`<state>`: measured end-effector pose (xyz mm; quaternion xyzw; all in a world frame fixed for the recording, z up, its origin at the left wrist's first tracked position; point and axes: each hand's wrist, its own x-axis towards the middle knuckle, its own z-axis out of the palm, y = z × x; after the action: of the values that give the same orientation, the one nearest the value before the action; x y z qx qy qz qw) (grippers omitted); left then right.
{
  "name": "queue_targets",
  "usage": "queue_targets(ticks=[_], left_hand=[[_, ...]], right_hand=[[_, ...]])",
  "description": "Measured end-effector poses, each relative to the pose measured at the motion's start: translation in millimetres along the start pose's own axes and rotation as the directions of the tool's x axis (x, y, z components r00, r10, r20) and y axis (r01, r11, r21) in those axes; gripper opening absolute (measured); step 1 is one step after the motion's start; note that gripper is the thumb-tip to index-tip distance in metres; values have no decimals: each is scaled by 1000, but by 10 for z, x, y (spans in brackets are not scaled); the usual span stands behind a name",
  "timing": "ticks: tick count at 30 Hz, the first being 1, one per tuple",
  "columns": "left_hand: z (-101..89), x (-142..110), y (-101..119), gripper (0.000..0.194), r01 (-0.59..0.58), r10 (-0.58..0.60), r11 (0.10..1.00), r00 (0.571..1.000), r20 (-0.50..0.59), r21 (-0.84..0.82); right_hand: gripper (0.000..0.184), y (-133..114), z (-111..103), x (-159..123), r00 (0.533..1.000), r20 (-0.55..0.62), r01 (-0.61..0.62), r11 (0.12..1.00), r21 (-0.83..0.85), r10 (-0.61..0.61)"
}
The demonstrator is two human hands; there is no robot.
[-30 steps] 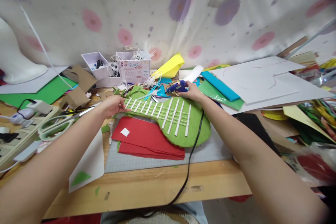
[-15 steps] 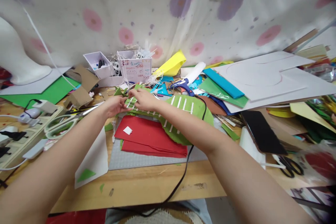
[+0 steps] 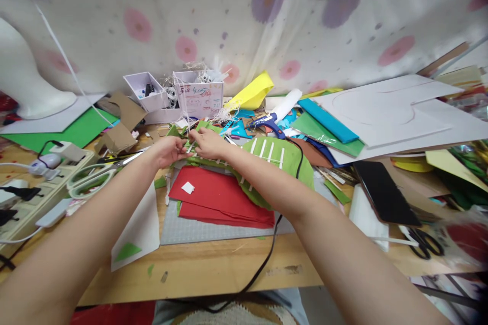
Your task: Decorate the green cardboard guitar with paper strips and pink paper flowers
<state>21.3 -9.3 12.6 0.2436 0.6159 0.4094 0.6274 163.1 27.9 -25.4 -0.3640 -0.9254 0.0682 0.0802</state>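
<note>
A green lute-shaped craft piece (image 3: 293, 162) with white crossbars and strings lies on the grey cutting mat (image 3: 183, 233), its rounded body to the right. My left hand (image 3: 171, 151) is closed at its narrow end, with fingertips pinched by the crossbars. Right beside it, my right hand (image 3: 208, 143) is also closed over the neck, fingertips pressed together. Whatever small thing is between the fingers is hidden. My right forearm covers part of the strings. Behind the body lies a blue glue gun (image 3: 269, 122), its black cord running over the piece. Folded red sheets (image 3: 221, 198) rest in front.
White scissors (image 3: 89, 180) and a power strip (image 3: 49, 198) sit at the left. White boxes (image 3: 200, 96) stand at the back. To the right are a black phone (image 3: 387, 193), dark-handled scissors (image 3: 427, 244) and large white boards (image 3: 392, 111).
My right hand has put the glue gun down behind the craft piece and moved left to the neck, beside my left hand. Over the last half second both hands shift only slightly.
</note>
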Motion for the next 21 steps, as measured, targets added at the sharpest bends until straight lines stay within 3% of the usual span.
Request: queue_targets(ticks=[11, 15, 21], left_hand=[[150, -71, -17, 35, -29, 25, 998, 996, -88, -49], [96, -91, -133, 42, -145, 149, 988, 984, -96, 45], [-33, -101, -283, 55, -346, 389, 889, 916, -98, 299]], right_hand=[[33, 28, 6, 17, 1000, 3, 3, 1000, -5, -3], [34, 39, 20, 20, 1000, -5, 1, 1000, 20, -1], [39, 36, 13, -7, 999, -33, 17, 998, 56, -15]])
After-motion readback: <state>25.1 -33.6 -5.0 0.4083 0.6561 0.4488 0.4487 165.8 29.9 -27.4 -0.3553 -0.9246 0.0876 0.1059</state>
